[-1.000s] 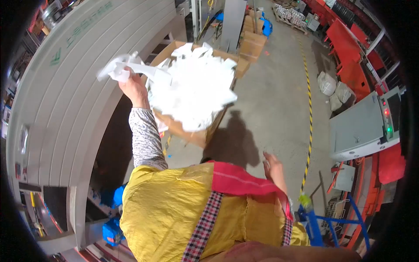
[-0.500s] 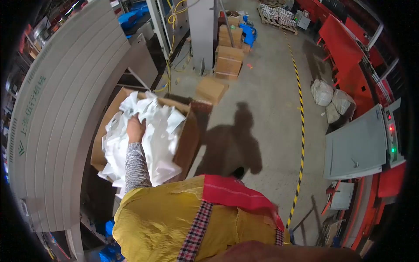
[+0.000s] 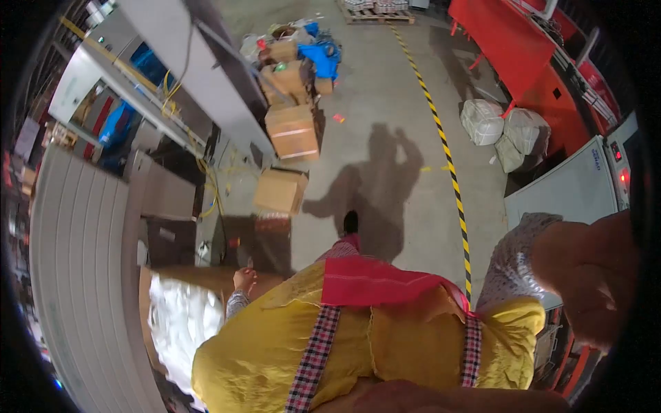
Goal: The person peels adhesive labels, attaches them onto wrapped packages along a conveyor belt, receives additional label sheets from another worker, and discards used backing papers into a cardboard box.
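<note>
My left hand (image 3: 244, 279) is over the near edge of an open cardboard box (image 3: 206, 274), its thumb raised apart from loosely bent fingers and nothing in it. Thin white pieces (image 3: 180, 318) fill the box, overlapping in a crumpled heap; my yellow sleeve covers part of them. High on the right, my right hand (image 3: 589, 275) looms large and close to the camera, below a grey patterned sleeve. Its fingers are blurred and run out of view, so I cannot tell whether it holds anything.
A closed carton (image 3: 281, 191) and stacked boxes (image 3: 292, 131) stand ahead by a grey pillar (image 3: 206, 62). A ribbed grey machine cover (image 3: 79, 261) rises at left. Yellow-black tape (image 3: 446, 155) crosses the floor; white sacks (image 3: 482, 122) and a grey cabinet (image 3: 568, 186) are at right.
My left hand has come out of the white pieces and back toward my body. My right hand has risen into view at the right. The camera has turned and the box sits lower.
</note>
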Available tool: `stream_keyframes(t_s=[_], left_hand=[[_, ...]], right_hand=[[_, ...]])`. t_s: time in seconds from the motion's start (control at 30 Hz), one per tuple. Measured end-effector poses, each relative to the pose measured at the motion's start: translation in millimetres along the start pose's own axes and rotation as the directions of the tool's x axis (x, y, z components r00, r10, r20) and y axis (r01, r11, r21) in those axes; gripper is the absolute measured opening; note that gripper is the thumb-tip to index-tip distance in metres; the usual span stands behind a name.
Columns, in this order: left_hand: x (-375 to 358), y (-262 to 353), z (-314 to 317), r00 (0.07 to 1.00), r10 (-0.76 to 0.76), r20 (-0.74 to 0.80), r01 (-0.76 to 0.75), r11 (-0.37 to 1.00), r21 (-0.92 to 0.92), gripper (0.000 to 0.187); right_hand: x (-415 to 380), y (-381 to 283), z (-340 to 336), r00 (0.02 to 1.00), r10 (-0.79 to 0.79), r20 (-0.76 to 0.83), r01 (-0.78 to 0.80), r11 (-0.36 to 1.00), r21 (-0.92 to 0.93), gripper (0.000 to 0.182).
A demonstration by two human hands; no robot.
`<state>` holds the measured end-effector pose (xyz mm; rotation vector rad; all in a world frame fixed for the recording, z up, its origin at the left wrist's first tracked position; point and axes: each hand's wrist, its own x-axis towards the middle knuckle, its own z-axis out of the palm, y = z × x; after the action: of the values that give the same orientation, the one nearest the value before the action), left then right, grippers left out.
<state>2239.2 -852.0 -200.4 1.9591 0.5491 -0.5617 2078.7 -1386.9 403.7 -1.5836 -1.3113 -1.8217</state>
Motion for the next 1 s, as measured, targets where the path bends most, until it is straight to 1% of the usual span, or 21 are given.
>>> stream_keyframes(t_s=[0.03,0.07,0.1,0.13,0.2,0.27,0.3,0.33,0.37,0.4,0.47,0.5,0.57,0.63,0.67,0.7,0.77,0.8,0.87,0.9,1.0], left_hand=[[37,28,17,1.000,-0.019,0.003,0.019,0.998,-0.063,0.018],[68,62,38,0.998,0.058,-0.006,-0.058,0.998,-0.005,0.019],[105,113,66,0.989,0.145,-0.010,-0.144,0.988,0.050,0.020],[144,178,98,0.971,0.241,-0.010,-0.239,0.966,0.099,0.021],[199,308,175,0.866,0.500,0.006,-0.492,0.851,0.181,0.026],[291,418,257,0.744,0.620,0.249,-0.665,0.723,0.185,0.027],[261,503,306,0.713,0.673,0.196,-0.678,0.733,-0.054,0.026],[255,572,348,0.709,0.648,0.280,-0.614,0.761,-0.207,0.030],[246,634,388,0.537,0.798,0.272,-0.774,0.595,-0.217,0.032],[236,692,420,0.514,0.781,0.356,-0.796,0.589,-0.142,0.034],[246,776,483,0.409,0.763,0.500,-0.791,0.570,-0.223,0.036],[257,811,507,0.353,0.788,0.505,-0.859,0.487,-0.159,0.034],[286,863,546,0.276,0.794,0.542,-0.947,0.322,0.010,0.030],[350,880,572,0.354,0.753,0.555,-0.933,0.322,0.159,0.033],[428,866,585,0.511,0.631,0.583,-0.855,0.439,0.275,0.030],[488,845,588,0.626,0.536,0.567,-0.775,0.512,0.371,0.030],[552,793,565,0.821,0.343,0.456,-0.562,0.628,0.538,0.030],[567,778,549,0.879,0.261,0.398,-0.462,0.667,0.584,0.031],[574,753,518,0.963,0.080,0.257,-0.229,0.745,0.626,0.031],[575,752,509,0.981,-0.002,0.195,-0.122,0.774,0.622,0.031],[599,767,513,0.981,-0.188,0.055,0.122,0.808,0.577,0.032]], right_hand=[[-10,35,5,0.999,-0.037,0.038,0.037,0.999,0.000,0.040],[-24,71,8,0.996,-0.060,0.070,0.060,0.998,-0.006,0.039],[-36,107,11,0.992,-0.081,0.098,0.083,0.996,-0.019,0.039],[-46,143,12,0.987,-0.101,0.126,0.106,0.994,-0.028,0.039],[-69,217,7,0.977,-0.120,0.174,0.130,0.990,-0.050,0.038],[-94,287,-2,0.973,-0.114,0.199,0.130,0.989,-0.069,0.037],[-109,320,-5,0.974,-0.106,0.202,0.125,0.989,-0.082,0.037],[-126,356,-10,0.973,-0.108,0.204,0.129,0.988,-0.090,0.036],[-144,391,-15,0.973,-0.106,0.207,0.127,0.988,-0.091,0.036],[-162,423,-20,0.974,-0.109,0.198,0.128,0.988,-0.089,0.036],[-202,495,-30,0.973,-0.117,0.197,0.134,0.988,-0.078,0.035],[-223,526,-37,0.972,-0.127,0.199,0.142,0.988,-0.060,0.035],[-265,600,-59,0.975,-0.139,0.175,0.148,0.988,-0.039,0.034],[-298,675,-81,0.972,-0.174,0.155,0.177,0.984,-0.006,0.033],[-315,717,-91,0.973,-0.180,0.141,0.181,0.983,0.004,0.033],[-331,758,-96,0.976,-0.183,0.120,0.182,0.983,0.021,0.032],[-356,842,-107,0.978,-0.191,0.088,0.188,0.981,0.048,0.032],[-369,882,-108,0.977,-0.196,0.084,0.191,0.980,0.060,0.031],[-393,964,-107,0.974,-0.213,0.071,0.206,0.974,0.092,0.031],[-406,1000,-106,0.974,-0.218,0.065,0.210,0.972,0.101,0.030],[-453,1102,-99,0.973,-0.223,0.065,0.214,0.968,0.128,0.029]])
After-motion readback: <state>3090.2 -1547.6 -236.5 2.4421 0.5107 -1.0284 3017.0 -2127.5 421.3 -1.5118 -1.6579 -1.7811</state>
